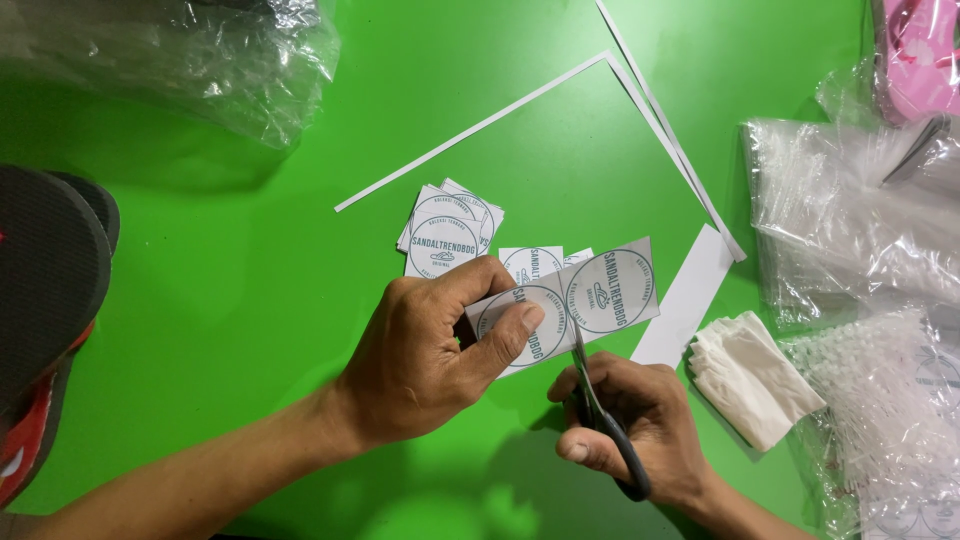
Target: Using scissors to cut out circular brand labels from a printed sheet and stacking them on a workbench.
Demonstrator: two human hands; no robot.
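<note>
Item 1: left hand (425,355). I see it pinching a strip of printed paper labels (570,300), thumb on top over the left-hand round emblem, fingers curled underneath. The strip is held just above the green table (250,300), near the middle of my view, tilted slightly up to the right.

Item 2: right hand (630,425). I see it wrapped around the dark handles of a pair of scissors (600,415), fingers closed through the loops. The blades point up and meet the lower edge of the strip between its two round emblems; I cannot tell how far the blades are parted.

Item 3: stack of cut square labels (450,230), lying on the table just beyond the left hand, fanned unevenly. A further cut label (530,260) lies beside it, partly hidden by the held strip.

Item 4: thin white paper trimmings (520,100), long and narrow, forming an angle at upper centre.

Item 5: wider white offcut (690,295), right of the strip.

Item 6: folded white tissue (750,375), near the right hand.

Item 7: clear plastic bags (850,220), right edge.

Item 8: dark sandal (50,290), left edge.
</note>
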